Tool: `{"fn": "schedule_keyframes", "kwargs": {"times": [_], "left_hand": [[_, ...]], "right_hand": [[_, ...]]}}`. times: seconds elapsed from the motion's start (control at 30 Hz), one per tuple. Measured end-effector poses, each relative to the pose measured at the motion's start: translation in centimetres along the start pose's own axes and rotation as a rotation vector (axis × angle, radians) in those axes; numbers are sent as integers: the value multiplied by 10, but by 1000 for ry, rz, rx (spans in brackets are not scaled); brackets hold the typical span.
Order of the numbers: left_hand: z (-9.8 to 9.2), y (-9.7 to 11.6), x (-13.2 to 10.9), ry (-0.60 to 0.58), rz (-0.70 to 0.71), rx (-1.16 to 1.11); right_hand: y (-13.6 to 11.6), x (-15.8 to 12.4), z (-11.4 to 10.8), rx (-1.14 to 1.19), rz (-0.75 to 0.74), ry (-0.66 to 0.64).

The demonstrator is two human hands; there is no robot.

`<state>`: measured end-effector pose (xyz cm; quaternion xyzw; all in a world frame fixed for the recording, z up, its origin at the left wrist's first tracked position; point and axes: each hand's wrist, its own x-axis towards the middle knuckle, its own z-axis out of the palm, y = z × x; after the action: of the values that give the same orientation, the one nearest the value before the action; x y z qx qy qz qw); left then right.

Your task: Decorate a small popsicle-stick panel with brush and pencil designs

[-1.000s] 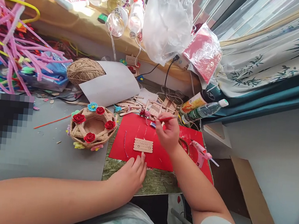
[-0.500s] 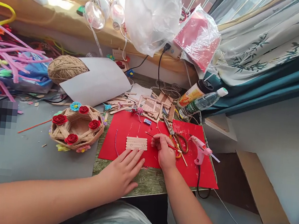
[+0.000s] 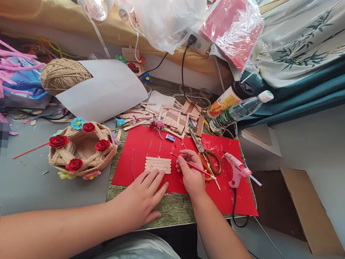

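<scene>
A small panel of craft sticks [image 3: 158, 164] with faint pencil marks lies on the red sheet [image 3: 137, 142]. My left hand [image 3: 146, 196] is flat with fingers spread, its fingertips on the panel's lower edge. To the right of the panel, my right hand [image 3: 191, 174] has its fingers closed round a red pencil [image 3: 197, 168], whose tip points left above the sheet. Scissors [image 3: 205, 151] with brown handles lie beyond that hand, and a pink glue gun [image 3: 236, 170] rests farther right. A purple pipe cleaner [image 3: 133, 164] is left of the panel.
A twine basket [image 3: 83, 149] with red roses stands at left. Loose craft sticks [image 3: 176, 119] are piled behind the sheet. A paper cup [image 3: 228, 100] and a water bottle [image 3: 241, 111] stand at back right. Behind the basket are white paper [image 3: 106, 90] and a twine ball [image 3: 64, 76].
The camera view has shifted and come slightly closer. My right hand has turned a little, with the pencil now clearer between its fingers. My left hand stays on the panel.
</scene>
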<state>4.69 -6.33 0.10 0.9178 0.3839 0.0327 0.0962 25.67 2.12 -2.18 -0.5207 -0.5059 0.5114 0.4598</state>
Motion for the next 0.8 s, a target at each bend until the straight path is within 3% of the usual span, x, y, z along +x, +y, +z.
{"fn": "schedule_keyframes", "kwargs": {"times": [0.17,0.3,0.4,0.57,0.8], "left_hand": [[4,1,-3,21,12,30],[6,2,-7,68,20,67],[1,4,-6,17,2,72],[-9,5,-1,-107,-18,76],[-5,5,-3,-58,-7,101]], "right_hand": [[-2,0,1,-5,33,-27],[-3,1,2,-31,-22,-80],[-2,-1,2,-37,-20,-100],[1,-2,3,70,21,-32],[3,2,5,57,38,20]]}}
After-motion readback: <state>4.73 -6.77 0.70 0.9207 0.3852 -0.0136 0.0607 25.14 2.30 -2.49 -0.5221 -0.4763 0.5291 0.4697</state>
